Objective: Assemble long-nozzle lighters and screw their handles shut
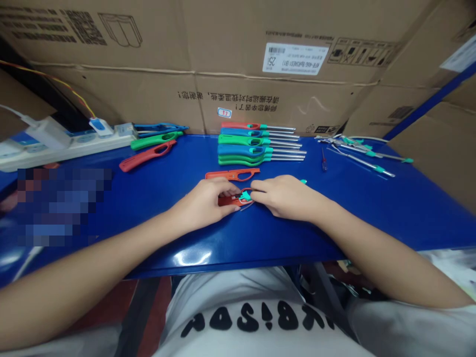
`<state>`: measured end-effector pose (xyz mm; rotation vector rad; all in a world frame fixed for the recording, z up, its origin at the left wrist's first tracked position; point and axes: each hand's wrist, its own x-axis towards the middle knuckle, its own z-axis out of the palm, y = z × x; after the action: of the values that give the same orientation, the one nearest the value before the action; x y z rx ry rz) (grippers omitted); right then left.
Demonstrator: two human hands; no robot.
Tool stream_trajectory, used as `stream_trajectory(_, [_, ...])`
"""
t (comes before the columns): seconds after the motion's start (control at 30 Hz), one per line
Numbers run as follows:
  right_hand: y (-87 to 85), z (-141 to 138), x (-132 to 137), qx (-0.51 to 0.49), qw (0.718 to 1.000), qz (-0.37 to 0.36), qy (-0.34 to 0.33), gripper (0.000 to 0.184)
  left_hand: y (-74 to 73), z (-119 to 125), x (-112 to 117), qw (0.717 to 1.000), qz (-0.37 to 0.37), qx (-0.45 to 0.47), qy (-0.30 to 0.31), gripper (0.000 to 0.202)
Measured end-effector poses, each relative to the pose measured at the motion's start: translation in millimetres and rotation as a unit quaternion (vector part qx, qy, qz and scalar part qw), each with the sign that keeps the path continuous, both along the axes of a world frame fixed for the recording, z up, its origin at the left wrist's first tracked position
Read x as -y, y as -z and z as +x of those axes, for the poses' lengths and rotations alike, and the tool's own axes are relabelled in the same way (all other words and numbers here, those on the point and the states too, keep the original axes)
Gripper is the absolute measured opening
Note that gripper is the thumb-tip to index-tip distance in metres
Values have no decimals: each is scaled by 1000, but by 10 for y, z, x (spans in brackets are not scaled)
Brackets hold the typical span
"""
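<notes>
Both hands meet over a red-orange lighter handle shell (227, 201) on the blue table. My left hand (213, 201) curls its thumb and fingers around the shell, near a dark part inside it. My right hand (278, 196) pinches at the shell's other end, beside a teal trigger (246, 196); its fingers hide what exactly is gripped. A thin white wire loops near the trigger. Just behind the hands lies a matching orange shell half (232, 174). A teal tip (303, 182) shows past my right hand.
Several assembled lighters (241, 141) lie in a row at the back. Loose handle shells (148, 154) rest at left by a power strip (74, 146). Metal lighter tubes (366, 148) and a small screwdriver (324, 161) lie at right. A cardboard wall (148, 94) stands behind.
</notes>
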<state>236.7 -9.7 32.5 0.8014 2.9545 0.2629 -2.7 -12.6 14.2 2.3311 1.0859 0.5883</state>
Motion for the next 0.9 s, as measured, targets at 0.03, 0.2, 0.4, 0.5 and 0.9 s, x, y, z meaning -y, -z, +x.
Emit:
stream_trajectory(0.03, [3, -4, -1, 8, 1000, 3, 0, 21, 3, 0, -1, 1000, 0, 0, -1, 24])
stream_trajectory(0.2, [7, -21, 14, 25, 1000, 12, -8, 21, 2, 0, 8, 1000, -7, 12, -8, 31])
stream_trajectory(0.4, [0, -26, 45, 8, 1000, -10, -2, 20, 8, 20, 31, 1000, -5, 20, -3, 31])
stream_trajectory(0.5, [44, 24, -10, -66, 996, -62, 17, 19, 36, 17, 23, 1000, -2, 18, -9, 29])
stream_trajectory(0.9, [106, 70, -120, -250, 937, -237, 58, 14, 68, 57, 48, 998, -12, 62, -9, 28])
